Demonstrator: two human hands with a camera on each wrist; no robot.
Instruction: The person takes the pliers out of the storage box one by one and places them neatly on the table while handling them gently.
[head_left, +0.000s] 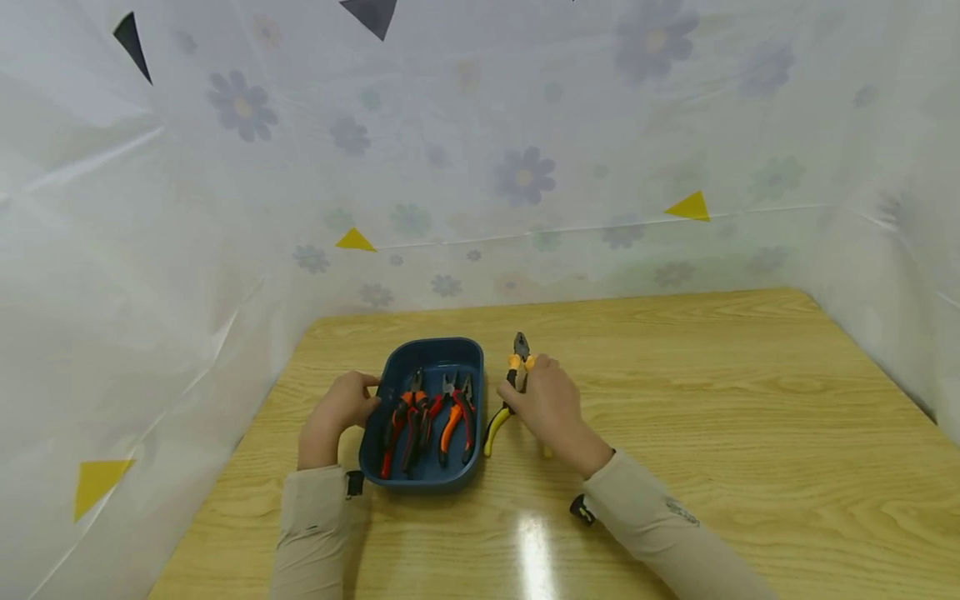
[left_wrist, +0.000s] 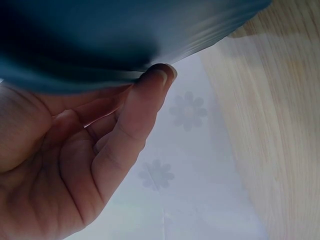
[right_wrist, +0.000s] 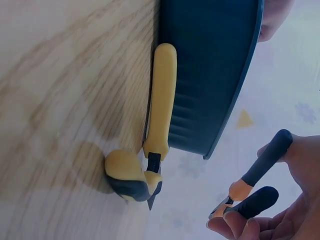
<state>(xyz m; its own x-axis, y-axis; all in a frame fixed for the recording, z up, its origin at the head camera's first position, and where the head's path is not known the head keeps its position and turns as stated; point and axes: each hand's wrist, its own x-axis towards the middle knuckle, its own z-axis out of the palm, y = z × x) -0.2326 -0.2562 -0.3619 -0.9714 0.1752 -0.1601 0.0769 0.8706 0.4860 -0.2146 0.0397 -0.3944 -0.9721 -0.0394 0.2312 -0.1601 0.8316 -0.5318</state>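
Observation:
In the head view, my left hand (head_left: 345, 410) holds the left rim of a dark blue plastic bin (head_left: 477, 417), with fingertips at its edge. Several pliers (head_left: 453, 429) with red, orange and black handles lie inside. Just right of the bin, my right hand (head_left: 551, 404) grips pliers with black handles (right_wrist: 267, 157) and orange collars, jaws pointing away from me. Beneath that hand, a second pair of pliers with yellow handles (right_wrist: 162, 95) lies on the table against the bin's side. The right hand partly covers both pairs in the head view.
The wood-grain table (head_left: 750, 433) extends to the right of the hands. A pale flowered sheet (head_left: 450, 167) encloses the back and both sides, with yellow triangles (head_left: 690, 207) on it.

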